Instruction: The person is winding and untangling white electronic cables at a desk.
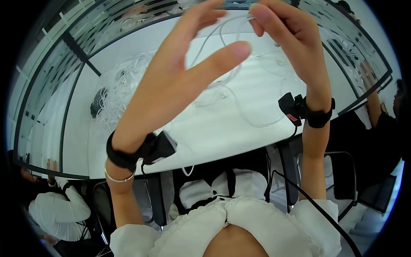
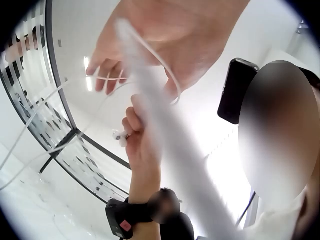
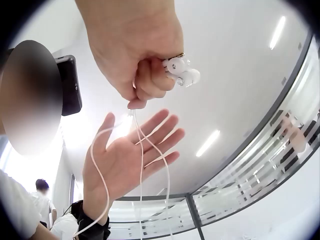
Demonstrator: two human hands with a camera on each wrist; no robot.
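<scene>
Head view: a person in a white top (image 1: 261,220) faces the near edge of a white worktop (image 1: 214,141).
Right hand (image 1: 295,47): raised above the worktop's right side, thumb and fingers clamped on a white cord (image 3: 141,170), the other fingers curled in.
Left hand (image 1: 180,83): raised above the worktop's left side, palm open, fingers and thumb spread apart; whether the cord touches it cannot be told.
Cord: held high over the worktop, its strands dropping from the right fingertips, one of them bowing past the left thumb in the right wrist view.
Earbud-like pieces (image 3: 187,76): white and rounded, bunched at the right hand's curled fingers, above the worktop.
Tangle of white cables (image 1: 113,92): heaped on the worktop's left side, a dark object (image 1: 97,105) at its outer edge.
White loop (image 1: 187,172): hangs below the worktop's near edge.
Glass partition (image 1: 137,32): framed in black, standing along the worktop's far side.
Onlookers: one figure in white (image 1: 60,210) left of the worktop, another in black (image 1: 368,141) to its right.
</scene>
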